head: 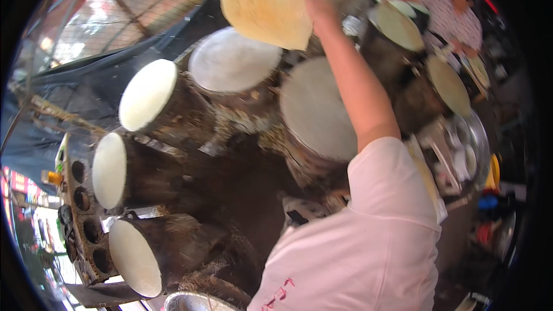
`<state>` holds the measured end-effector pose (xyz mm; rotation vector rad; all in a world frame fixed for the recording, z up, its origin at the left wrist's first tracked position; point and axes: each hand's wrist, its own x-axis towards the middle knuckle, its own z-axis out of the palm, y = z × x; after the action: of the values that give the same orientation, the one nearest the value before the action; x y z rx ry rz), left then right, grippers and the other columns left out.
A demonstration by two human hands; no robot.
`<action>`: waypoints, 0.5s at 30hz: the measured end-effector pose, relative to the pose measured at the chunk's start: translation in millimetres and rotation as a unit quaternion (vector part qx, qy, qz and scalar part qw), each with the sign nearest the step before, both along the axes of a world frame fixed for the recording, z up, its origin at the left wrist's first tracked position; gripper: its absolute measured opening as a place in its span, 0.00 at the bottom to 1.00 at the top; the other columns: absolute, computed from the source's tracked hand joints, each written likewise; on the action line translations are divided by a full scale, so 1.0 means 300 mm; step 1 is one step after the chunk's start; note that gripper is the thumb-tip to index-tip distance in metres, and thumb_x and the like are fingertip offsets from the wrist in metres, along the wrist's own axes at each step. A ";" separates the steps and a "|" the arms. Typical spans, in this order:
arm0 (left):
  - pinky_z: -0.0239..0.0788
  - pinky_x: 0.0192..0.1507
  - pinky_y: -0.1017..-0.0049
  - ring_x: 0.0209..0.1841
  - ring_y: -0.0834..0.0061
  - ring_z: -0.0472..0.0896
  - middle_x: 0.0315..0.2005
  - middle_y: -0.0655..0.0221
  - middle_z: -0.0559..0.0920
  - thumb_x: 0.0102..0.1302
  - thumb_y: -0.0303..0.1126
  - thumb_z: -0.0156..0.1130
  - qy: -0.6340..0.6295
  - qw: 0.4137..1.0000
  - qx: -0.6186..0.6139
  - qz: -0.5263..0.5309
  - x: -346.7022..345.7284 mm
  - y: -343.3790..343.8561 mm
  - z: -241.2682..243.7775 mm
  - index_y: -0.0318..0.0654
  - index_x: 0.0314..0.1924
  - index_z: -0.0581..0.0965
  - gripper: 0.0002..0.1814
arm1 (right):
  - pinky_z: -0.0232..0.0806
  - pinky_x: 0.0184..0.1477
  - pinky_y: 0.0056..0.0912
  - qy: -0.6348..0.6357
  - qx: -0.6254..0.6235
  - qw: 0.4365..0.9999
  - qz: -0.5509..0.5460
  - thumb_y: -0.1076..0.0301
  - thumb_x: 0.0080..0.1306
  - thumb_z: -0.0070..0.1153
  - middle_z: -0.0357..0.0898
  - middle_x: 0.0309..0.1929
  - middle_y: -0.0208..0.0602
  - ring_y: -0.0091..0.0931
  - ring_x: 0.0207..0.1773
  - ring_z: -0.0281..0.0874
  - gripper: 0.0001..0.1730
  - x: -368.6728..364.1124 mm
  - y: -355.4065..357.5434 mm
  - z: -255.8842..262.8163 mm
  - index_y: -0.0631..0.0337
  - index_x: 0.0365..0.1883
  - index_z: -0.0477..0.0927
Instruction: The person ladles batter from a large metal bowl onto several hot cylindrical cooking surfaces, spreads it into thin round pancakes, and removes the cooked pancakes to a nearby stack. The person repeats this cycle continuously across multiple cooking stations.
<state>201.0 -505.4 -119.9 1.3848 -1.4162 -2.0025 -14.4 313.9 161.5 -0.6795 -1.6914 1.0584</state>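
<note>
At the top of the view, my right hand (320,8) grips the right edge of a large, thin, yellowish round pancake sheet (265,2). The sheet is raised above a round griddle with a greyish-white top (235,60) and overlaps its upper edge in the view. Under my outstretched forearm lies another round griddle, with a grey top (317,108). My left hand is out of view. To the left, several drum-shaped stoves bear pale round tops, among them a bright white one (148,95), an upright-looking oval one (109,170) and a cream one (135,258).
A co-worker (453,17) in a patterned top is at the upper right, beside round griddles (399,26), (448,85). A metal tray with bowls (479,138) stands at the right. At the lower left are a holder with round holes (82,198) and a metal basin (196,300).
</note>
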 end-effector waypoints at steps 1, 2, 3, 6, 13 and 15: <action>0.58 0.18 0.84 0.18 0.85 0.67 0.18 0.77 0.70 0.64 0.35 0.62 -0.003 1.000 -0.003 -0.014 0.037 -0.049 -0.004 0.42 0.31 0.73 0.08 | 0.74 0.43 0.39 0.132 -0.098 0.983 0.077 0.58 0.64 0.56 0.84 0.37 0.39 0.32 0.40 0.83 0.19 0.163 0.014 -0.004 0.66 0.42 0.80; 0.58 0.18 0.84 0.18 0.85 0.67 0.19 0.76 0.70 0.64 0.35 0.62 -0.005 0.999 -0.010 -0.034 0.069 -0.105 -0.005 0.42 0.31 0.73 0.08 | 0.72 0.39 0.38 0.141 -0.145 0.979 0.037 0.58 0.63 0.57 0.84 0.36 0.38 0.32 0.37 0.82 0.18 0.356 0.005 -0.046 0.65 0.40 0.81; 0.59 0.18 0.84 0.18 0.85 0.67 0.19 0.76 0.70 0.64 0.35 0.62 -0.008 0.998 -0.015 -0.053 0.094 -0.156 -0.008 0.42 0.31 0.73 0.08 | 0.71 0.35 0.38 0.148 -0.188 0.971 -0.009 0.58 0.62 0.58 0.83 0.34 0.38 0.32 0.33 0.81 0.17 0.567 0.018 -0.066 0.64 0.39 0.82; 0.60 0.19 0.83 0.19 0.85 0.68 0.19 0.76 0.71 0.64 0.35 0.61 -0.020 0.993 -0.030 -0.109 0.167 -0.289 -0.012 0.41 0.32 0.74 0.08 | 0.72 0.42 0.36 0.208 -0.252 0.943 -0.058 0.62 0.63 0.57 0.83 0.40 0.37 0.33 0.40 0.81 0.15 1.252 -0.015 -0.231 0.65 0.43 0.80; 0.62 0.20 0.82 0.20 0.84 0.69 0.21 0.75 0.72 0.64 0.35 0.61 -0.019 0.987 -0.038 -0.158 0.272 -0.358 -0.004 0.40 0.33 0.74 0.08 | 0.72 0.48 0.37 0.194 -0.432 0.834 -0.283 0.65 0.66 0.55 0.79 0.50 0.40 0.31 0.48 0.78 0.19 2.516 -0.541 -0.997 0.65 0.53 0.76; 0.62 0.21 0.82 0.21 0.83 0.70 0.21 0.75 0.72 0.64 0.35 0.61 -0.016 0.987 -0.034 -0.155 0.298 -0.351 0.001 0.40 0.34 0.74 0.08 | 0.74 0.46 0.37 0.236 -0.513 0.764 -0.313 0.66 0.67 0.53 0.79 0.49 0.40 0.32 0.47 0.79 0.19 2.682 -0.701 -1.197 0.66 0.53 0.75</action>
<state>290.3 -610.8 -119.7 1.2348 -1.7907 -2.0977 790.3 103.6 -197.5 -1.3890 -0.2497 1.4346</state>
